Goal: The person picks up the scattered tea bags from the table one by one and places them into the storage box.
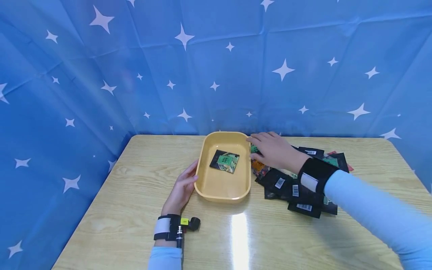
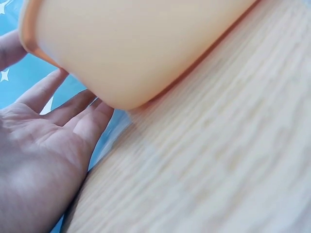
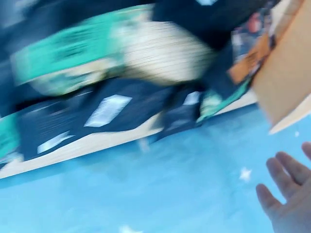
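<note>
A yellow plastic container (image 1: 222, 191) stands on the table, with one small black packet (image 1: 225, 161) bearing a green label inside. My left hand (image 1: 182, 189) holds its left side. The thumb lies at the rim and the other fingers touch the outer wall, as the left wrist view (image 2: 43, 141) shows. Over the right rim hovers my right hand (image 1: 275, 150), fingers spread and nothing seen in them; the right wrist view shows the fingers (image 3: 282, 177) apart. Beneath and beside it, several black packets (image 1: 303, 191) lie in a loose pile, blurred in the right wrist view.
A packet with an orange label (image 1: 259, 167) lies close against the container's right side. The wooden table (image 1: 141, 168) meets a blue star-patterned cloth (image 1: 216, 67) at its back edge. A small black device (image 1: 194, 224) is strapped at the left wrist.
</note>
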`<move>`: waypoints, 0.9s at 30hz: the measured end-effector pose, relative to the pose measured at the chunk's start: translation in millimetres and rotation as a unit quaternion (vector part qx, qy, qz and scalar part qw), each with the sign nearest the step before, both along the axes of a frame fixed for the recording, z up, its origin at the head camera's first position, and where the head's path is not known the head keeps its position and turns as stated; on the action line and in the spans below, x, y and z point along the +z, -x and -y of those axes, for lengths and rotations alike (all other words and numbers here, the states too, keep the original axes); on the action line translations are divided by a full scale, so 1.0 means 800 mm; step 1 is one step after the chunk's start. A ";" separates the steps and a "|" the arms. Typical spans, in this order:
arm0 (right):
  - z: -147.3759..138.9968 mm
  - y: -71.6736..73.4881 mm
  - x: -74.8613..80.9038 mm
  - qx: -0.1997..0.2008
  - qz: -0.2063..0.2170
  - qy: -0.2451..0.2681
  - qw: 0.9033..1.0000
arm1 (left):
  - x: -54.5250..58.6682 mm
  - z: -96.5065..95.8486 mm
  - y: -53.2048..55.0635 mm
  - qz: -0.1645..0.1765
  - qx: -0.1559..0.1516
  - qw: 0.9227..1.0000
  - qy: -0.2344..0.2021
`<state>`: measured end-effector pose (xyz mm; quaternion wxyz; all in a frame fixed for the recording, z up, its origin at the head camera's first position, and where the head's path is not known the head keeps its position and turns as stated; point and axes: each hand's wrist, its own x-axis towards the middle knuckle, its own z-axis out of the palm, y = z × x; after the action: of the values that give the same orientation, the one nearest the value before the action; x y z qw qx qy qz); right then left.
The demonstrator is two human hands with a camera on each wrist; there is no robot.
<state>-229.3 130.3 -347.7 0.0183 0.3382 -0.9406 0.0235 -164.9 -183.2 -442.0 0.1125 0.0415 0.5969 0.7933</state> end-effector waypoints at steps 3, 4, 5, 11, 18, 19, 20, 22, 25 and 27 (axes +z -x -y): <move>-0.038 -0.007 0.003 -0.024 -0.010 0.007 1.000 | -0.001 -0.002 0.000 0.000 -0.004 1.000 0.001; -0.051 -0.009 0.004 -0.032 -0.016 0.004 0.999 | -0.002 -0.003 0.001 -0.001 -0.007 1.000 0.001; -0.063 -0.011 0.004 -0.038 -0.022 -0.002 0.999 | -0.002 -0.003 0.001 0.000 -0.009 1.000 -0.002; -0.133 -0.025 0.001 -0.058 -0.052 -0.045 0.996 | -0.002 -0.002 -0.001 0.002 0.002 1.000 -0.011; -0.195 -0.046 -0.015 -0.080 -0.026 -0.081 0.993 | 0.003 0.000 -0.002 0.009 0.008 1.000 -0.011; -0.202 -0.049 -0.017 -0.083 -0.017 -0.087 0.993 | 0.003 -0.001 -0.003 0.008 0.008 1.000 -0.009; -0.208 -0.051 -0.019 -0.087 -0.009 -0.092 0.992 | 0.004 -0.001 -0.003 0.008 0.008 1.000 -0.010; -0.218 -0.054 -0.023 -0.092 0.011 -0.097 0.991 | 0.004 -0.001 -0.003 0.009 0.010 1.000 -0.010; -0.228 -0.057 -0.029 -0.102 0.037 -0.097 0.989 | 0.002 -0.001 -0.003 0.008 0.010 1.000 -0.008; -0.232 -0.057 -0.033 -0.107 0.049 -0.094 0.989 | 0.001 -0.001 -0.003 0.007 0.011 1.000 -0.007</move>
<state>-184.1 315.7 -374.1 -0.0571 0.2340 -0.9692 -0.0507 -162.4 -182.5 -441.0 0.1079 0.0302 0.5909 0.7990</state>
